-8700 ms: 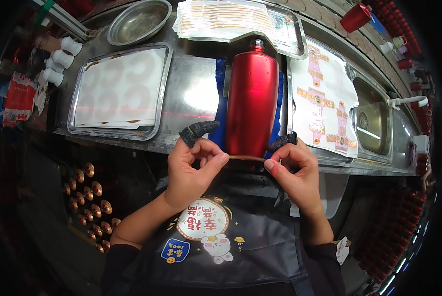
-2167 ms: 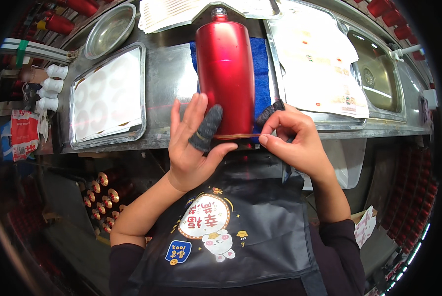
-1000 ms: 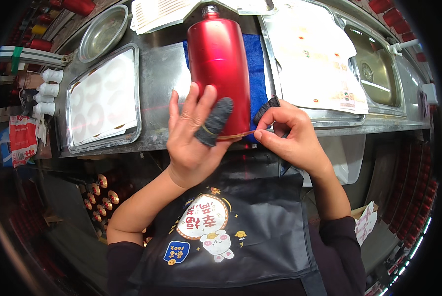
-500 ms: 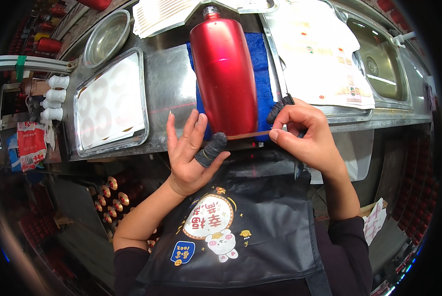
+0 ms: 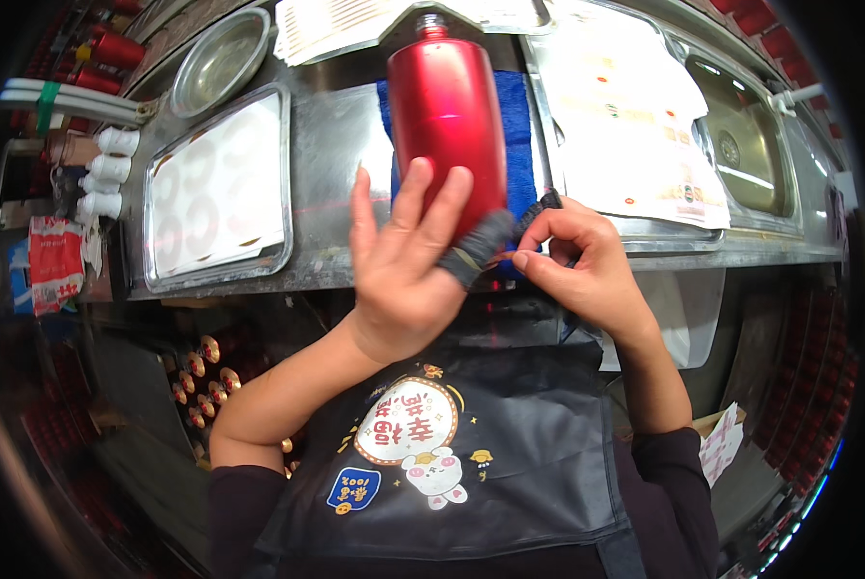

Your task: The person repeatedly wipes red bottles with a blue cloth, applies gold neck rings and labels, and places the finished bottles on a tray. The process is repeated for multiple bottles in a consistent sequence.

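A glossy red bottle [image 5: 449,116] lies on a blue cloth [image 5: 517,125] with its bare threaded neck pointing away from me. Over its near end is my left hand [image 5: 408,256], fingers spread, a dark wrapping on one finger. That wrapped finger lies along the bottle's base edge, close to my right hand; whether it presses on the bottle cannot be made out. My right hand [image 5: 572,265] pinches the end of a thin brown strip [image 5: 502,258] at the base's right corner. Most of the strip is hidden behind my left hand. A dark wrapping also covers a right finger.
Left of the cloth sits a metal tray [image 5: 286,193] with sheets of ring shapes, and a metal bowl [image 5: 222,63] behind it. Printed sheets [image 5: 616,116] lie on the right, beside a sink [image 5: 741,125]. The metal table's front edge runs just before me.
My left hand has moved right and forward, from the base's left corner across the bottle's near end to my right hand. The right hand keeps its pinch on the strip.
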`<state>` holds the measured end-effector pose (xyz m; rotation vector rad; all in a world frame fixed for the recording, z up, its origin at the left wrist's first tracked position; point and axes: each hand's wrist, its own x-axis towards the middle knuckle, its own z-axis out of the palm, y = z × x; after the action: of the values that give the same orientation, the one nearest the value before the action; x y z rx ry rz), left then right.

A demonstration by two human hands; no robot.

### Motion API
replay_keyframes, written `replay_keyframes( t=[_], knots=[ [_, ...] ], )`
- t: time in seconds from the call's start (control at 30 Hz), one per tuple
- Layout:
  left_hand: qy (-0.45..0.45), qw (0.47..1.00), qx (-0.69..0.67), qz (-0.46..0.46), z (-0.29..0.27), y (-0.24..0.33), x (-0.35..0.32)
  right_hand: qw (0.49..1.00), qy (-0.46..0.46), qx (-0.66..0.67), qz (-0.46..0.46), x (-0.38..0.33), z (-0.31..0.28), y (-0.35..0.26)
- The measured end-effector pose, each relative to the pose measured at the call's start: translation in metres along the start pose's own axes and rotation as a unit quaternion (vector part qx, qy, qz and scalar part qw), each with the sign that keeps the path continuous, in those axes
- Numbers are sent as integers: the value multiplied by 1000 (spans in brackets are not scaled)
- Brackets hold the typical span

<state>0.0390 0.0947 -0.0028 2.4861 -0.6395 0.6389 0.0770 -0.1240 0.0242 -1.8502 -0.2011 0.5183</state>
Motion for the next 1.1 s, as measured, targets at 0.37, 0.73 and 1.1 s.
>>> replay_keyframes(
  t=[0.37,0.73,1.1],
  knots=[
    [-18,987,-136,-89,-11,-20,-63,999,14,-9,-28,-10,-5,-14],
    [-32,995,-84,-41,-10,-18,-54,1000,22,-8,-18,-12,-11,-5],
    [-24,999,15,31,-8,2,-12,1000,12,12,8,-2,-3,4]
  ],
)
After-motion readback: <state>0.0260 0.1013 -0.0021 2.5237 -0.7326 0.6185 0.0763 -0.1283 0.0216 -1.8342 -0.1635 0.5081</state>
